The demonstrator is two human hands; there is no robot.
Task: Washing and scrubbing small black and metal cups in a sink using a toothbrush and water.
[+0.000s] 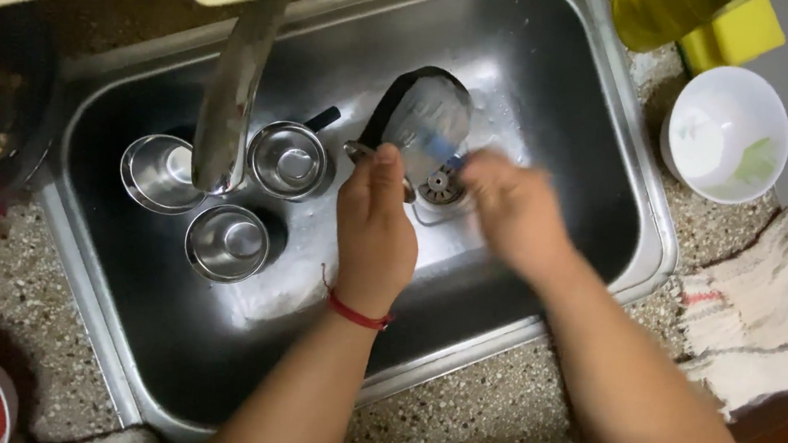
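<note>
Currently a scrub step is judged in hand: a small soapy pan is held over the drain of the steel sink. Left hand fingers are clamped on its handle end. Right hand is blurred; finger state cannot be told. The pan's long axis runs handle-near to bowl-far, tilted up. Next, a rinse under the tap is likely needed.

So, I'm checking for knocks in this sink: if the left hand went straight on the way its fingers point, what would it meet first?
Probably the soapy pan that the left hand already touches at its rim, fingers pointing toward the sink's back wall. Depth is unclear from above.
</note>
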